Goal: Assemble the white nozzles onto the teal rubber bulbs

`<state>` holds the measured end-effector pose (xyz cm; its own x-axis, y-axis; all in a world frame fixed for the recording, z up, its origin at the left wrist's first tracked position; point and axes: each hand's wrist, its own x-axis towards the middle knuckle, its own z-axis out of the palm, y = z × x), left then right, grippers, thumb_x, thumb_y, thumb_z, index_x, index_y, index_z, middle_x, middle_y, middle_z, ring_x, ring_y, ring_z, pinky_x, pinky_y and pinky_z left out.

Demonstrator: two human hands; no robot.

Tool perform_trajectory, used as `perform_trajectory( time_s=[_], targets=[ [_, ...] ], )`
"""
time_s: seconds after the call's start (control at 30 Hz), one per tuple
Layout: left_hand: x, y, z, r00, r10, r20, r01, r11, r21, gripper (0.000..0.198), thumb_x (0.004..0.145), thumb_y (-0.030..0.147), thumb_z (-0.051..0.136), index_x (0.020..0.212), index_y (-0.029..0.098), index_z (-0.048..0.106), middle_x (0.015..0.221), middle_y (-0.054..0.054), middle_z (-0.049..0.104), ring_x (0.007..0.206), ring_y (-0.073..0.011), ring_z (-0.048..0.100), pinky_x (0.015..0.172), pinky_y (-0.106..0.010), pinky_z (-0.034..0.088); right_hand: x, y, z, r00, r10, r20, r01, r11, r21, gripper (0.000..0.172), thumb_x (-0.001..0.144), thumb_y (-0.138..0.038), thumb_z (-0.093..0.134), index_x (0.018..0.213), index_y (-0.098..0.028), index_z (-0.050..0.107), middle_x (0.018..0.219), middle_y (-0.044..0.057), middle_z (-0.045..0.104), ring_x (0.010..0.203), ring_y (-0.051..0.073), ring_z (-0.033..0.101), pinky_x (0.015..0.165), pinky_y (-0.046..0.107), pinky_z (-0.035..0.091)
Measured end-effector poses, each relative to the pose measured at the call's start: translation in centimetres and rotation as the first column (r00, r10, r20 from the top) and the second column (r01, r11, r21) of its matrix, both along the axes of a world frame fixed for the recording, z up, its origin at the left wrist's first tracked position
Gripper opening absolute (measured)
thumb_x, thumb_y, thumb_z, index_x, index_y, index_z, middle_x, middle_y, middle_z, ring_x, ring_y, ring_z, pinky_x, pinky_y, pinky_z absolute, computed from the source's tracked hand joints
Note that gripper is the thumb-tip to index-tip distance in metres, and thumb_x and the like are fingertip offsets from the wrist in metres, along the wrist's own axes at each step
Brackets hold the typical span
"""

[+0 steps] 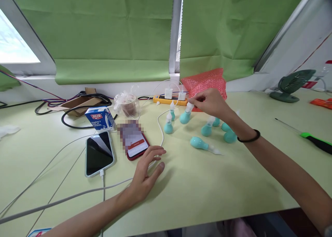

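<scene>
My right hand [209, 101] pinches the clear tip of a teal bulb syringe [185, 117], which is tilted with its bulb low, close to the table. To its left two more bulb syringes, one in front [168, 127] and one behind [172, 114], stand upright with their tips up. Several others are grouped under my right forearm, partly hidden by it, including one bulb [206, 130]. Another bulb syringe [199, 142] lies on its side, its tip pointing right. My left hand [146, 173] hovers at or just above the table, fingers apart and holding nothing, beside a white cable.
A red-cased phone [137, 149] and a charging phone [100, 154] lie left, by a blue milk drink carton [100, 118]. Behind are a wrapped tape roll [128, 107], a yellow power strip [162, 100] and a red bubble bag [207, 81]. Rightward: a fan [287, 86], a screwdriver [311, 137].
</scene>
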<state>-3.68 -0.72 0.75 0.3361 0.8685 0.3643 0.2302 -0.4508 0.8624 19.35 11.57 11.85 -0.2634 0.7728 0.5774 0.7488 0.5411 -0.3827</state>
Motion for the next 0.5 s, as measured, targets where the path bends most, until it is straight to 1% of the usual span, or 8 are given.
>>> perform_trajectory(
  time_s=[0.07, 0.13, 0.2, 0.27, 0.33, 0.4, 0.47, 0.5],
  targets=[
    [0.0, 0.1, 0.0, 1.000, 0.004, -0.016, -0.004, 1.000, 0.009, 0.020, 0.083, 0.019, 0.041, 0.101, 0.021, 0.049, 0.109, -0.007, 0.044, 0.098, -0.0182, 0.045, 0.081, -0.032, 0.042, -0.2, 1.7, -0.8, 0.991, -0.053, 0.124, 0.054, 0.999, -0.004, 0.030, 0.073, -0.026, 0.050, 0.045, -0.015, 0.052, 0.042, -0.001, 0.045, 0.044, 0.009, 0.040, 0.046, 0.024, 0.029],
    [0.0, 0.1, 0.0, 1.000, 0.006, -0.029, -0.006, 1.000, 0.017, 0.020, 0.083, 0.017, 0.040, 0.101, 0.021, 0.049, 0.107, -0.008, 0.044, 0.097, -0.0182, 0.046, 0.080, -0.032, 0.043, -0.5, 2.9, -1.7, 0.975, -0.082, 0.205, 0.096, 0.994, -0.056, 0.034, 0.073, -0.025, 0.048, 0.041, -0.015, 0.047, 0.041, -0.001, 0.043, 0.043, 0.009, 0.038, 0.046, 0.024, 0.028],
    [0.0, 0.1, -0.1, 0.999, 0.008, -0.045, -0.007, 1.000, 0.026, 0.019, 0.083, 0.016, 0.041, 0.100, 0.020, 0.049, 0.107, -0.008, 0.044, 0.097, -0.0183, 0.046, 0.079, -0.032, 0.043, -0.8, 3.7, -2.6, 0.967, -0.075, 0.245, 0.105, 0.988, -0.114, 0.035, 0.073, -0.026, 0.047, 0.040, -0.015, 0.045, 0.040, -0.001, 0.043, 0.042, 0.009, 0.038, 0.046, 0.024, 0.027],
    [0.0, 0.1, -0.1, 0.999, 0.010, -0.054, -0.009, 1.000, 0.030, 0.019, 0.082, 0.016, 0.041, 0.099, 0.020, 0.049, 0.107, -0.008, 0.045, 0.097, -0.0185, 0.046, 0.078, -0.032, 0.043, -1.0, 4.0, -3.2, 0.964, -0.054, 0.259, 0.094, 0.985, -0.143, 0.035, 0.072, -0.027, 0.047, 0.040, -0.015, 0.045, 0.040, 0.000, 0.044, 0.043, 0.009, 0.040, 0.047, 0.024, 0.028],
    [0.0, 0.1, -0.1, 0.999, 0.010, -0.054, -0.009, 1.000, 0.029, 0.019, 0.082, 0.016, 0.040, 0.098, 0.020, 0.050, 0.106, -0.008, 0.045, 0.096, -0.0185, 0.046, 0.077, -0.032, 0.043, -1.1, 3.8, -3.3, 0.964, -0.048, 0.261, 0.089, 0.985, -0.147, 0.032, 0.072, -0.030, 0.048, 0.044, -0.014, 0.050, 0.043, 0.000, 0.047, 0.046, 0.011, 0.043, 0.048, 0.024, 0.029],
    [0.0, 0.2, -0.1, 0.999, 0.009, -0.052, -0.007, 1.000, 0.030, 0.019, 0.082, 0.015, 0.040, 0.098, 0.020, 0.050, 0.105, -0.008, 0.045, 0.095, -0.0184, 0.047, 0.077, -0.032, 0.043, -0.9, 3.0, -2.9, 0.965, -0.065, 0.255, 0.100, 0.987, -0.129, 0.028, 0.073, -0.033, 0.048, 0.053, -0.014, 0.055, 0.048, 0.001, 0.051, 0.050, 0.012, 0.046, 0.050, 0.024, 0.029],
    [0.1, 0.2, -0.1, 0.999, 0.008, -0.054, -0.006, 0.999, 0.037, 0.019, 0.082, 0.015, 0.040, 0.098, 0.020, 0.050, 0.105, -0.008, 0.046, 0.095, -0.0183, 0.047, 0.076, -0.032, 0.044, -0.5, 1.4, -2.2, 0.962, -0.075, 0.264, 0.105, 0.989, -0.102, 0.026, 0.073, -0.036, 0.048, 0.061, -0.014, 0.057, 0.053, 0.001, 0.053, 0.053, 0.013, 0.047, 0.050, 0.024, 0.030],
    [0.1, 0.2, -0.1, 0.998, 0.007, -0.056, -0.004, 0.999, 0.041, 0.019, 0.082, 0.014, 0.040, 0.098, 0.020, 0.050, 0.104, -0.008, 0.046, 0.095, -0.0183, 0.047, 0.075, -0.032, 0.044, -0.2, 0.4, -1.9, 0.958, -0.071, 0.278, 0.101, 0.990, -0.096, 0.027, 0.073, -0.037, 0.048, 0.061, -0.015, 0.057, 0.053, 0.001, 0.053, 0.053, 0.012, 0.047, 0.050, 0.024, 0.029]
  ],
)
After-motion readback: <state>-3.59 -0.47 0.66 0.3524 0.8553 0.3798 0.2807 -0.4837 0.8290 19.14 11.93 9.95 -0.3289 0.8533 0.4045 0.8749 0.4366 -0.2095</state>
